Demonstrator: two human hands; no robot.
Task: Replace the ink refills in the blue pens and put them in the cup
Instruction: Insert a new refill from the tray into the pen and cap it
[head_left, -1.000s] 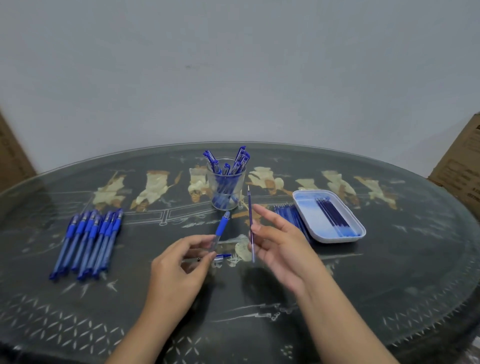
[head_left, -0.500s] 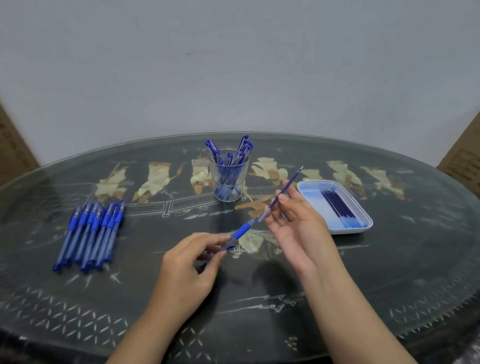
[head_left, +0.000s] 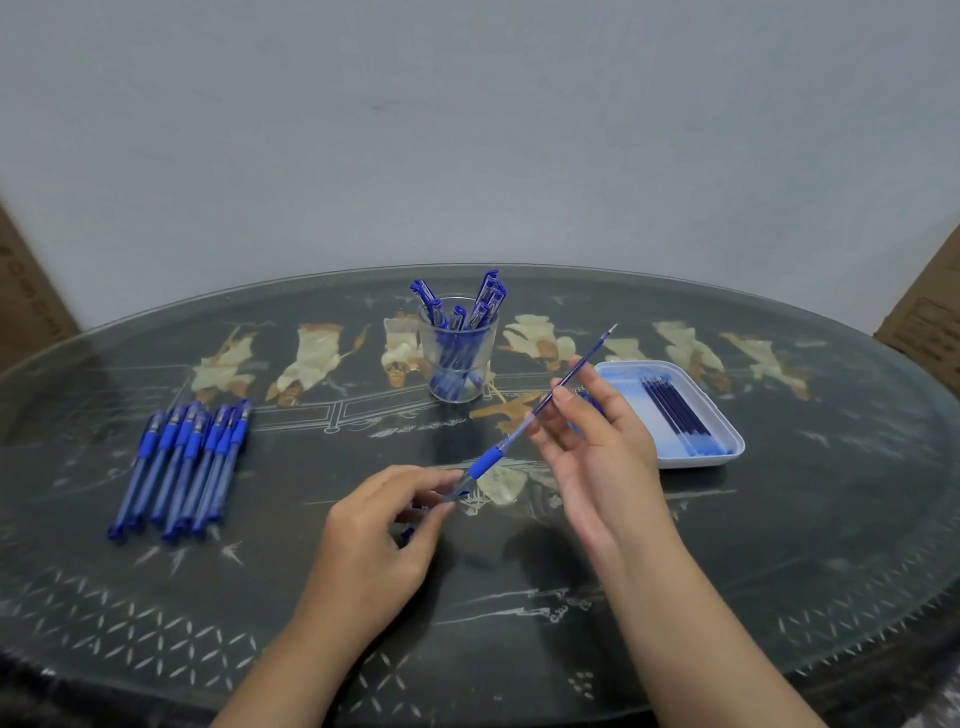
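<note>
The refill, apart a second ago, now enters the pen barrel; right hand pinches it, left hand pinches the barrel; insertion seems underway.

Probably a room in a home: an ornate dark oval table with inlaid figures under glass, a plain pale wall, cardboard boxes at both sides.
</note>
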